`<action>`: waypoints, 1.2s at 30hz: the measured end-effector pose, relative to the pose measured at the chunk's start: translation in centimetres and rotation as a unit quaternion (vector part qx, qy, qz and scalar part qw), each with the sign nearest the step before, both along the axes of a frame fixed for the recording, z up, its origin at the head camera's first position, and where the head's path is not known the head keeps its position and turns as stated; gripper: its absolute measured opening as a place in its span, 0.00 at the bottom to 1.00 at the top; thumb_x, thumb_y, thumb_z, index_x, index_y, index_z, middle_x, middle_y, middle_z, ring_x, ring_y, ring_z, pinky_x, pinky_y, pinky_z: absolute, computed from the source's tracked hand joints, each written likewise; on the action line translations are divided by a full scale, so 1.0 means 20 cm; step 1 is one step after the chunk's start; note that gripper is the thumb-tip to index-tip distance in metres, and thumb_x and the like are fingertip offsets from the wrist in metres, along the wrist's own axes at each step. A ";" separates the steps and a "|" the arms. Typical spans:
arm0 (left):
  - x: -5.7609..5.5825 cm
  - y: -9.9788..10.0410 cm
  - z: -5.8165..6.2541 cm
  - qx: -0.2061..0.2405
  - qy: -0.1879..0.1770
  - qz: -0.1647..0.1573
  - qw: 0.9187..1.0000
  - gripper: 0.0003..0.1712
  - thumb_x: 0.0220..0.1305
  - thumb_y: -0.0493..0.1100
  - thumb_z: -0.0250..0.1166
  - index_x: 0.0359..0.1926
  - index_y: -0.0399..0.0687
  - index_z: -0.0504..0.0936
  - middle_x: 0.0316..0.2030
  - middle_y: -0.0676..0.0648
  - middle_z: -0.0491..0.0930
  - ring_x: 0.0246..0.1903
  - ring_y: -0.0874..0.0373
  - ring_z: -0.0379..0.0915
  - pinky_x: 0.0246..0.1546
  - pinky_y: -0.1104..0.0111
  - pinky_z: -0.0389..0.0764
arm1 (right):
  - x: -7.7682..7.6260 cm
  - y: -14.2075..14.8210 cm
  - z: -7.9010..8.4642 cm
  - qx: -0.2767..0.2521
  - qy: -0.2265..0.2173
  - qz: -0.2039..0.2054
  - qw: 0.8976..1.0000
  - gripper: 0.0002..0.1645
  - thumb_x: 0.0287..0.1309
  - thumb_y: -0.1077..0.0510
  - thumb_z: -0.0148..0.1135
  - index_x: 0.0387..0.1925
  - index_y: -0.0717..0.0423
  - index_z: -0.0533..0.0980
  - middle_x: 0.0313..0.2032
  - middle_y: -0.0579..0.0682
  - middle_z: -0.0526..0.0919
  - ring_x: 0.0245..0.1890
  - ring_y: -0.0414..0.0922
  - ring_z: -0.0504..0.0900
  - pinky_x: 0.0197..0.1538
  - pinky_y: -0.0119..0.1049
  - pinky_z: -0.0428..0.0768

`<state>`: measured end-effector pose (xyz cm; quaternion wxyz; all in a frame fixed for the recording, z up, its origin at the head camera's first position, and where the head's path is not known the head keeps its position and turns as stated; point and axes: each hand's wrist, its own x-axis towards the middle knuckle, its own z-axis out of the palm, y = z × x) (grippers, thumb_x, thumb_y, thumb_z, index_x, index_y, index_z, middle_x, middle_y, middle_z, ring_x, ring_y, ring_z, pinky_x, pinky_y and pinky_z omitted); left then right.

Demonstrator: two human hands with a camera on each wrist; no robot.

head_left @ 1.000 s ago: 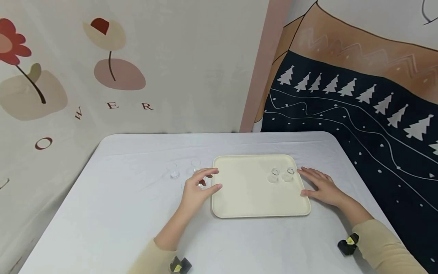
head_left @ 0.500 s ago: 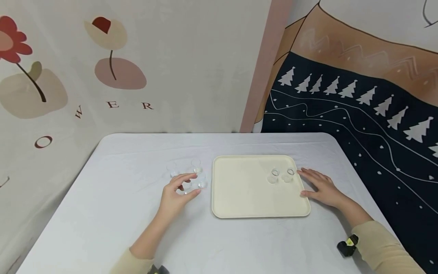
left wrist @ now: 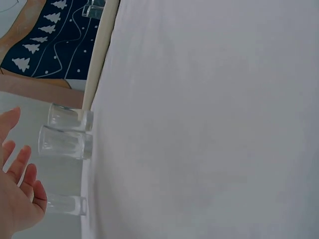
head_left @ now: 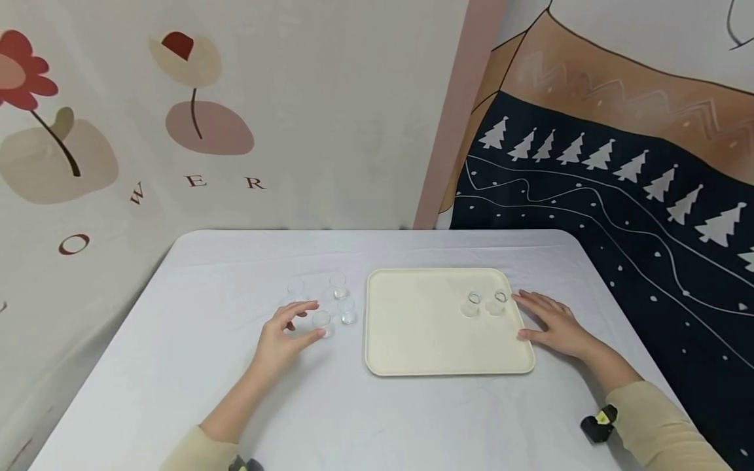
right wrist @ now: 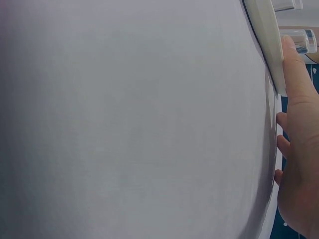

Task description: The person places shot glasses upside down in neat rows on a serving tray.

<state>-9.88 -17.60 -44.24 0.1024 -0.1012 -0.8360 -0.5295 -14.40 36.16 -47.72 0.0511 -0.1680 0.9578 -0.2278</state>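
My left hand [head_left: 283,337] is beside a clear drinking glass [head_left: 322,320] on the table, its thumb and fingers parted at the glass's left side. Nothing is held in it. More clear glasses stand just beyond, among them one glass [head_left: 348,314] to the right and one glass [head_left: 338,285] farther back. The left wrist view shows the hand [left wrist: 20,194] with fingers apart and a glass [left wrist: 62,143] upright ahead. My right hand [head_left: 556,324] rests with extended fingers at the right rim of a cream tray [head_left: 424,353]. Its thumb [right wrist: 296,74] lies along that rim in the right wrist view.
Two clear glasses, a left one [head_left: 469,307] and a right one [head_left: 495,304], stand on the tray's right part. A white cloth [head_left: 412,425] covers the table. Behind it hang a flower-printed curtain [head_left: 330,131] and a dark cloth with white trees [head_left: 618,203].
My left hand has moved left, away from the tray's left rim, to the nearest glass of the group. The right hand has stayed at the tray's right rim.
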 end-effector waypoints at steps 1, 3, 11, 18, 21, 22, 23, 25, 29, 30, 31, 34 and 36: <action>0.00 -0.01 -0.01 -0.002 -0.007 -0.001 1.000 0.28 0.47 0.36 0.77 0.53 0.43 0.81 0.50 0.48 0.79 0.46 0.46 0.69 0.40 0.67 0.67 | 0.00 0.00 0.00 0.000 0.001 0.000 1.000 0.48 0.53 0.39 0.66 0.71 0.49 0.59 0.69 0.65 0.56 0.67 0.67 0.48 0.61 0.69 0.42; -0.01 -0.02 -0.02 -0.003 -0.022 -0.001 1.000 0.29 0.47 0.36 0.76 0.54 0.42 0.80 0.51 0.47 0.79 0.47 0.46 0.69 0.42 0.65 0.67 | 0.00 0.00 0.00 0.000 0.001 0.001 1.000 0.48 0.53 0.39 0.66 0.71 0.49 0.59 0.68 0.66 0.57 0.67 0.67 0.48 0.61 0.69 0.42; -0.03 -0.04 -0.08 -0.004 -0.054 -0.008 0.999 0.30 0.48 0.36 0.76 0.55 0.41 0.79 0.51 0.44 0.80 0.48 0.48 0.70 0.42 0.63 0.67 | 0.00 0.00 0.00 0.002 0.004 0.005 1.000 0.48 0.53 0.39 0.66 0.71 0.49 0.59 0.68 0.66 0.57 0.67 0.67 0.49 0.61 0.68 0.42; -0.05 -0.05 -0.12 -0.016 -0.078 -0.008 0.997 0.30 0.48 0.39 0.76 0.54 0.41 0.80 0.45 0.46 0.81 0.40 0.50 0.69 0.34 0.69 0.67 | 0.00 -0.01 0.01 0.000 0.007 0.006 1.000 0.47 0.53 0.39 0.66 0.70 0.50 0.60 0.68 0.66 0.57 0.67 0.67 0.49 0.61 0.68 0.42; -0.05 -0.05 -0.14 -0.015 -0.093 -0.003 0.996 0.30 0.48 0.40 0.76 0.54 0.42 0.80 0.43 0.46 0.79 0.38 0.52 0.66 0.32 0.70 0.66 | 0.01 -0.01 0.01 0.000 0.007 0.005 1.000 0.47 0.53 0.39 0.66 0.70 0.50 0.60 0.68 0.66 0.57 0.67 0.67 0.49 0.61 0.69 0.42; -0.05 -0.05 -0.15 -0.015 -0.098 -0.002 0.995 0.30 0.48 0.40 0.76 0.54 0.42 0.80 0.42 0.46 0.78 0.37 0.52 0.66 0.33 0.70 0.66 | 0.01 -0.01 0.02 0.000 0.007 0.005 1.000 0.47 0.53 0.39 0.66 0.70 0.50 0.60 0.68 0.66 0.57 0.67 0.67 0.49 0.61 0.69 0.42; -0.05 -0.05 -0.15 -0.017 -0.100 -0.001 0.995 0.30 0.48 0.40 0.76 0.54 0.42 0.80 0.42 0.46 0.78 0.38 0.52 0.66 0.33 0.70 0.66 | 0.01 -0.01 0.02 -0.001 0.007 0.005 1.000 0.47 0.53 0.39 0.66 0.70 0.50 0.60 0.68 0.66 0.57 0.67 0.67 0.49 0.61 0.69 0.42; -0.05 -0.04 -0.16 -0.022 -0.107 0.000 0.994 0.29 0.49 0.40 0.76 0.54 0.41 0.80 0.42 0.45 0.78 0.40 0.52 0.67 0.38 0.68 0.68 | 0.01 -0.01 0.02 0.000 0.006 0.004 1.000 0.47 0.53 0.39 0.66 0.70 0.50 0.60 0.68 0.66 0.57 0.67 0.67 0.49 0.61 0.69 0.42; -0.05 -0.02 -0.17 -0.029 -0.115 0.001 0.993 0.28 0.50 0.40 0.75 0.53 0.38 0.80 0.43 0.44 0.78 0.46 0.51 0.70 0.50 0.60 0.71 | 0.01 -0.01 0.02 0.001 0.004 0.004 1.000 0.47 0.53 0.39 0.66 0.70 0.50 0.60 0.68 0.66 0.57 0.67 0.67 0.49 0.61 0.69 0.42; -0.04 -0.02 -0.18 -0.028 -0.118 0.003 0.993 0.28 0.50 0.39 0.75 0.53 0.38 0.80 0.43 0.44 0.78 0.46 0.51 0.70 0.52 0.58 0.71 | 0.01 -0.01 0.02 0.001 0.004 0.004 1.000 0.47 0.53 0.39 0.66 0.70 0.50 0.60 0.68 0.66 0.57 0.67 0.67 0.49 0.61 0.69 0.42; -0.04 -0.01 -0.17 -0.030 -0.119 0.004 0.992 0.28 0.50 0.39 0.75 0.53 0.38 0.80 0.43 0.44 0.77 0.47 0.51 0.70 0.53 0.57 0.70 | 0.01 -0.01 0.02 0.001 0.004 0.004 1.000 0.47 0.53 0.39 0.66 0.70 0.50 0.60 0.68 0.66 0.57 0.67 0.67 0.49 0.61 0.69 0.42; -0.04 0.00 -0.17 -0.036 -0.111 0.011 0.993 0.27 0.49 0.37 0.75 0.52 0.38 0.80 0.42 0.45 0.78 0.46 0.51 0.71 0.53 0.56 0.71 | 0.01 -0.01 0.02 0.002 0.004 0.003 1.000 0.47 0.53 0.39 0.66 0.70 0.50 0.59 0.68 0.66 0.57 0.67 0.67 0.49 0.61 0.68 0.42; -0.04 0.00 -0.18 -0.042 -0.106 0.013 0.993 0.26 0.49 0.36 0.75 0.51 0.38 0.81 0.41 0.45 0.78 0.46 0.51 0.72 0.52 0.56 0.71 | 0.01 -0.01 0.02 0.002 0.006 0.004 1.000 0.47 0.53 0.39 0.66 0.70 0.50 0.60 0.68 0.66 0.57 0.67 0.67 0.49 0.61 0.69 0.42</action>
